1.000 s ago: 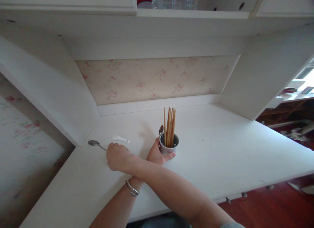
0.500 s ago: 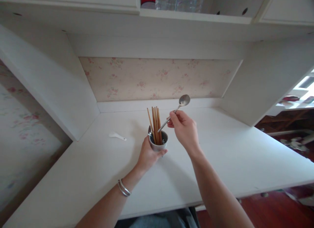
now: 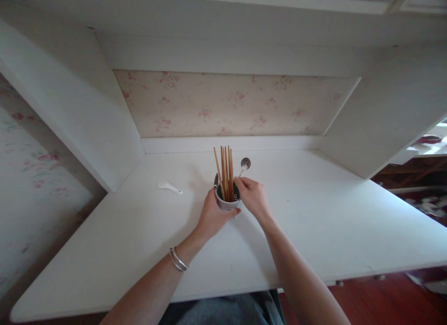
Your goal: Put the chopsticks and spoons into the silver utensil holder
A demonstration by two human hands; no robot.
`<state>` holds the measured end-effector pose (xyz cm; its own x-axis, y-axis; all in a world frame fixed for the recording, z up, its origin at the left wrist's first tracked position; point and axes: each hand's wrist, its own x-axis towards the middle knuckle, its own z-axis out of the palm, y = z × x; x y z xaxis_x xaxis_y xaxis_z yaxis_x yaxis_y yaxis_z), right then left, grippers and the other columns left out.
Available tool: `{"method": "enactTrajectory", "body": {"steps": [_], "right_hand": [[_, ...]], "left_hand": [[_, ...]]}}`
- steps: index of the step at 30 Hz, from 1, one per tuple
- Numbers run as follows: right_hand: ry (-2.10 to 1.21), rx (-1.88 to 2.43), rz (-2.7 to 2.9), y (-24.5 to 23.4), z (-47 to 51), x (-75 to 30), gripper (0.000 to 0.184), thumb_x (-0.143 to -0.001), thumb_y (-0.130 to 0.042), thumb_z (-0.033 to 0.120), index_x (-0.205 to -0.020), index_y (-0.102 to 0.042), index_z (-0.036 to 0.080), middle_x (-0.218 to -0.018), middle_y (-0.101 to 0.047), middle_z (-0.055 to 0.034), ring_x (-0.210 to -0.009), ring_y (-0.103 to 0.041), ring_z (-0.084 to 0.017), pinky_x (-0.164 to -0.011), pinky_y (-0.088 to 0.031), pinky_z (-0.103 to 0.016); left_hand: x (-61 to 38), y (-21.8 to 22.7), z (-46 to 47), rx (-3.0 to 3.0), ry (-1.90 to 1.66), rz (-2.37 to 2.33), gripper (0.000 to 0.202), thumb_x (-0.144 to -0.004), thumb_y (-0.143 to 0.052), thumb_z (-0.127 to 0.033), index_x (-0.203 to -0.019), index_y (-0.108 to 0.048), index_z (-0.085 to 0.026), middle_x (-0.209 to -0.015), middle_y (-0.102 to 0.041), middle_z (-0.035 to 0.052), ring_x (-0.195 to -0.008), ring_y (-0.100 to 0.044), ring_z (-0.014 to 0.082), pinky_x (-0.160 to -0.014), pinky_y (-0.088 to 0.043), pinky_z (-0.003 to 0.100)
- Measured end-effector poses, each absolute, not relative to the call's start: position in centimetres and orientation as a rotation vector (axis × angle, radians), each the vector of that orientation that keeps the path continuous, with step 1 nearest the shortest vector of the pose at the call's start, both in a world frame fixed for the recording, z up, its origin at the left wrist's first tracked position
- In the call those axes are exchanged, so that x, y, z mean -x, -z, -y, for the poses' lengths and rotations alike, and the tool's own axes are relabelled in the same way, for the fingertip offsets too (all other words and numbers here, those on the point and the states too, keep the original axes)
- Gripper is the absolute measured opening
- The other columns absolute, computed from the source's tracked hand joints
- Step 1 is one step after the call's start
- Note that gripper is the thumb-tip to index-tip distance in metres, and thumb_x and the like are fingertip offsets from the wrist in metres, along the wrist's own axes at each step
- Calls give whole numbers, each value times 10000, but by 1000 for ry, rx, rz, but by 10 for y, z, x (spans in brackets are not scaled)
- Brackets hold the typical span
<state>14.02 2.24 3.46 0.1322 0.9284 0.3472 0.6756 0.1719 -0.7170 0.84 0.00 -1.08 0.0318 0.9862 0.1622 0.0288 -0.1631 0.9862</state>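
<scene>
My left hand (image 3: 214, 214) is wrapped round a grey metal utensil holder (image 3: 227, 205) from the left and front. Several wooden chopsticks (image 3: 226, 173) stand in the holder, leaning slightly apart. Another dark, shiny utensil shows at its left rim, partly hidden. At the holder's right rim my right hand (image 3: 254, 197) pinches the handle of a metal spoon (image 3: 245, 164), bowl up. The handle's lower end is down at the holder's mouth, mostly hidden by my fingers. To the left, a white soup spoon (image 3: 170, 188) lies on the white desk (image 3: 139, 236).
A shelf unit (image 3: 226, 24) overhangs the desk, with side panels at left (image 3: 77, 106) and right (image 3: 380, 97). A floral-papered wall (image 3: 223, 104) closes the back. The desk's front edge is close to my lap.
My right hand has brought the metal spoon down and left, from above the holder to its right rim. My left hand keeps its hold. The view has tipped down slightly.
</scene>
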Motion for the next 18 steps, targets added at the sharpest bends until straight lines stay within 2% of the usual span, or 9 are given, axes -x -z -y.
{"method": "enactTrajectory", "body": {"steps": [3,5,10,13,18], "right_hand": [[-449,1560,1574,-29,-23,-140,534,-870,-376,544,-654,-686,165,-531,-582,1,-547,-542,-139,-497,-325,-230],[-498,1522,1570,-27,-23,-140,541,-869,-374,552,-695,-702,159,-563,-603,-2,-586,-571,-153,-522,-355,-230],[-632,1359,1527,-21,-17,-139,434,-871,-417,521,-943,-710,208,-874,-713,-22,-854,-639,-206,-767,-461,-296],[-757,1282,1499,-16,-13,-139,432,-862,-449,519,-1073,-661,208,-1039,-691,-46,-964,-622,-219,-869,-460,-343],[-959,1145,1501,-13,-8,-139,515,-828,-546,494,-1280,-491,253,-1219,-608,-48,-1104,-562,-227,-966,-418,-386]], "left_hand": [[-9,10,0,-1379,-1336,-1136,679,-507,-807,-185,-1117,-510,-164,-1086,-634,91,-1024,-595,240,-867,-480,369],[-9,9,1,-1393,-1332,-1131,682,-510,-804,-174,-1127,-512,-166,-1087,-634,90,-1031,-592,240,-878,-475,375],[-7,8,1,-1428,-1316,-1093,687,-536,-795,-163,-1158,-506,-172,-1127,-623,98,-1060,-581,250,-922,-454,397],[-6,11,0,-1419,-1295,-1035,693,-568,-787,-172,-1191,-485,-181,-1161,-612,103,-1070,-580,249,-945,-445,406],[8,8,-5,-1424,-1171,-881,795,-579,-800,-203,-1283,-432,-197,-1268,-546,132,-1140,-538,268,-971,-425,425]]}}
